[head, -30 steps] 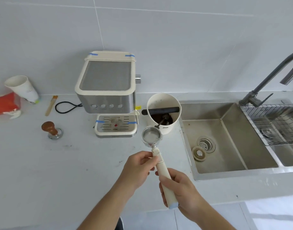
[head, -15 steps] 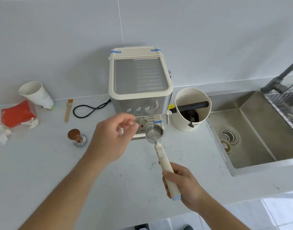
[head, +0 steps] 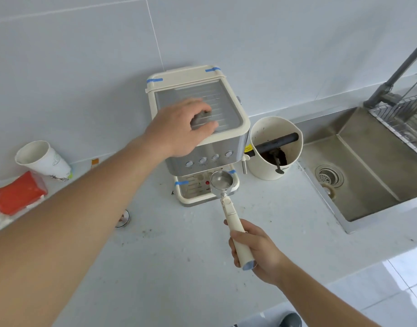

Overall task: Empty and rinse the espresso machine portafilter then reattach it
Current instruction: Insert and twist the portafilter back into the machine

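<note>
The cream and steel espresso machine point(head: 216, 147) stands against the wall. My left hand point(head: 181, 128) rests flat on its top front edge, fingers spread, holding nothing. My right hand point(head: 254, 251) grips the cream handle of the portafilter point(head: 222, 182). The portafilter's empty metal basket faces up, just in front of the machine and over its drip tray point(head: 193, 192).
A cream knock box point(head: 273, 147) with dark grounds stands right of the machine. The steel sink point(head: 367, 175) and its tap point(head: 396, 74) lie further right. A paper cup point(head: 42, 159) and a red packet point(head: 16, 192) sit at left. My left arm mostly hides a tamper point(head: 125, 218).
My left hand has left the portafilter, risen and landed on the machine's top. My right hand has carried the portafilter from near the knock box to the machine's front.
</note>
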The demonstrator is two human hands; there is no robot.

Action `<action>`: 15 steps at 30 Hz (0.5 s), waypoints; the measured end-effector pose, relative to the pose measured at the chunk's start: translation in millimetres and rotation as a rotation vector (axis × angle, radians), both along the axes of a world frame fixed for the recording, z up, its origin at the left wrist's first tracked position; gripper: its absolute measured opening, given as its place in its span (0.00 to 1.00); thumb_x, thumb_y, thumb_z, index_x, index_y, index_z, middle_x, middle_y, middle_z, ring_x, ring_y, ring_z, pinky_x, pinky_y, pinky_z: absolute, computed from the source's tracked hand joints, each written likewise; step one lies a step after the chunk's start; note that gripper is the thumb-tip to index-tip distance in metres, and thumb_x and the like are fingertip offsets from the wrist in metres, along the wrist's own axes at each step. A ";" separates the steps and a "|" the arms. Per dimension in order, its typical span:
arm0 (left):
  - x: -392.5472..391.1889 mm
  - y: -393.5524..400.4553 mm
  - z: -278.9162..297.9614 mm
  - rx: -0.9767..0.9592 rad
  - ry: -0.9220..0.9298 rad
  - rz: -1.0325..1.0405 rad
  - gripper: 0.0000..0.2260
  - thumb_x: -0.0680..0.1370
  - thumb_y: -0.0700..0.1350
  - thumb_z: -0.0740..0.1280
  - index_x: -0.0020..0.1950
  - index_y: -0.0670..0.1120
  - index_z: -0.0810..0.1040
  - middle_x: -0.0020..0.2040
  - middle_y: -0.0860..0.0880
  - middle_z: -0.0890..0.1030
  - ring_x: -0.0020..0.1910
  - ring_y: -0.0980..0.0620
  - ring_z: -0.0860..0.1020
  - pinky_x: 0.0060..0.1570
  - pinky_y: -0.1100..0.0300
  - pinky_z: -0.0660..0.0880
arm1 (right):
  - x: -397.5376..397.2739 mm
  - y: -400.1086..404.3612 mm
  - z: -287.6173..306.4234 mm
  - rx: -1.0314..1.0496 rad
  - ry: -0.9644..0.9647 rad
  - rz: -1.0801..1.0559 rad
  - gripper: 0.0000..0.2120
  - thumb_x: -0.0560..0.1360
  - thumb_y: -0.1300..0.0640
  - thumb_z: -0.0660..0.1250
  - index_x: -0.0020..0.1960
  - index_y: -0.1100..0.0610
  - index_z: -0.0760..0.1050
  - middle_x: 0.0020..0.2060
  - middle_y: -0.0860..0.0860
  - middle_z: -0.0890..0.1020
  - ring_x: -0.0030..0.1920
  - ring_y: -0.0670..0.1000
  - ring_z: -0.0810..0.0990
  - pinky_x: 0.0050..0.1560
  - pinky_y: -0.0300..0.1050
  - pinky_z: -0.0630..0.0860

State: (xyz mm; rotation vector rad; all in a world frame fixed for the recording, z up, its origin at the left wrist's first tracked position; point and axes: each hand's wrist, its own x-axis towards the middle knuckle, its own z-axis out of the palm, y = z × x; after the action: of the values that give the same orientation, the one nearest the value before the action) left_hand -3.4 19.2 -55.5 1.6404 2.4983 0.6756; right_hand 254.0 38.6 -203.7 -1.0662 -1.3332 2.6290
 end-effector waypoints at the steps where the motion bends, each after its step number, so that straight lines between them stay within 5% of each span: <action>1: -3.8 3.4 -1.5 -0.033 0.009 -0.014 0.21 0.76 0.60 0.62 0.66 0.53 0.75 0.67 0.50 0.75 0.65 0.50 0.73 0.67 0.51 0.66 | -4.0 -0.4 -0.7 0.000 0.000 -0.003 0.20 0.69 0.58 0.70 0.61 0.59 0.76 0.34 0.57 0.73 0.30 0.54 0.71 0.31 0.46 0.71; 4: -8.5 6.2 -4.1 -0.102 0.045 -0.044 0.25 0.76 0.63 0.59 0.71 0.57 0.69 0.78 0.52 0.63 0.76 0.55 0.59 0.75 0.48 0.52 | -15.2 -2.1 -2.2 -0.003 0.003 -0.015 0.20 0.69 0.58 0.70 0.61 0.58 0.76 0.34 0.56 0.73 0.30 0.54 0.71 0.30 0.45 0.71; 15: -7.8 4.6 -8.2 -0.053 0.009 0.001 0.25 0.76 0.64 0.61 0.71 0.60 0.69 0.77 0.56 0.63 0.76 0.58 0.58 0.75 0.50 0.52 | -50.4 -1.9 0.7 -0.138 0.085 -0.043 0.25 0.70 0.63 0.68 0.65 0.58 0.67 0.33 0.55 0.73 0.26 0.53 0.71 0.26 0.42 0.68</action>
State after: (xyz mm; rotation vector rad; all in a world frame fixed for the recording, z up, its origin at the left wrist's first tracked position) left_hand -11.3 23.8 -63.7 1.6280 2.5014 0.5982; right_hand 203.6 36.7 -203.0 -0.9720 -1.1158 2.7348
